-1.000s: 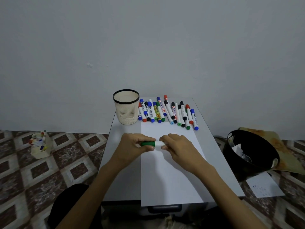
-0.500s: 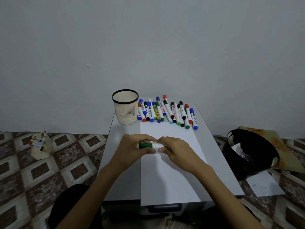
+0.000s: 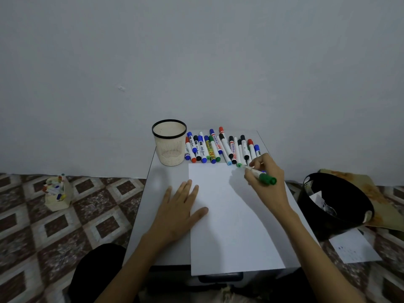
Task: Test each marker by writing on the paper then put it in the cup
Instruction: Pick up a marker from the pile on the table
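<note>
Dim, soft light was cast from the right; the paper [image 3: 229, 232] was shadowed; edges were slightly warped.

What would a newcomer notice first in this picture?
The right hand holds a green marker at the far right corner of the white paper, while the left hand lies flat on the paper's left edge. Behind the paper, a row of markers lies beside a cream cup.

Print on the markers [image 3: 211, 149] is too blurred to read.
</note>
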{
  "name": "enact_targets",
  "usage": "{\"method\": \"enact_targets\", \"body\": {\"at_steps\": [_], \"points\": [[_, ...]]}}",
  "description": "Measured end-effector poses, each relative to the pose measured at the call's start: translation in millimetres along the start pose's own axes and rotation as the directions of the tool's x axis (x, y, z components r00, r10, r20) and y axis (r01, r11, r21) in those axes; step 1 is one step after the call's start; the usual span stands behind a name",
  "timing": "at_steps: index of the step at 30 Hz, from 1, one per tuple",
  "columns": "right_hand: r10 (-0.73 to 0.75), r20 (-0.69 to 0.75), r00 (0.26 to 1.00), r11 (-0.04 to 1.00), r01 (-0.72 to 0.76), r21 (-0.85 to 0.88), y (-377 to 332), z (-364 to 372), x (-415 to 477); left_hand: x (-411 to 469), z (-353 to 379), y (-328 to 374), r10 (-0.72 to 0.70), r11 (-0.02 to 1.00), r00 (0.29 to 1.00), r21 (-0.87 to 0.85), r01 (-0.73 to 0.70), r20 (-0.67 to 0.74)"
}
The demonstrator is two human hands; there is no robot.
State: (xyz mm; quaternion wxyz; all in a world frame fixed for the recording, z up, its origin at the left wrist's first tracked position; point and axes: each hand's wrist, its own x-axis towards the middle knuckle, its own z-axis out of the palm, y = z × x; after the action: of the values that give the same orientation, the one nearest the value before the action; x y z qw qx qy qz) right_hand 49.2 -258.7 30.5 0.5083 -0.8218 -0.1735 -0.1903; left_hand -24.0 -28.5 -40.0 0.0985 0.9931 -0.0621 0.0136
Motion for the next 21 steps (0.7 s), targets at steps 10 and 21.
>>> {"method": "enact_targets", "body": {"at_steps": [10, 21], "points": [[0.355, 0.163, 0.92, 0.694, -0.377, 0.614, 5, 57, 13, -14, -3, 3, -0.001, 1.0, 0.997, -0.029, -0.001, -0.076], [0.285, 0.349, 0.893, 0.706, -0.442, 0.554, 1, 137, 61, -9, 1, 3, -0.055, 0.995, 0.992, -0.091, 0.045, -0.113]]}}
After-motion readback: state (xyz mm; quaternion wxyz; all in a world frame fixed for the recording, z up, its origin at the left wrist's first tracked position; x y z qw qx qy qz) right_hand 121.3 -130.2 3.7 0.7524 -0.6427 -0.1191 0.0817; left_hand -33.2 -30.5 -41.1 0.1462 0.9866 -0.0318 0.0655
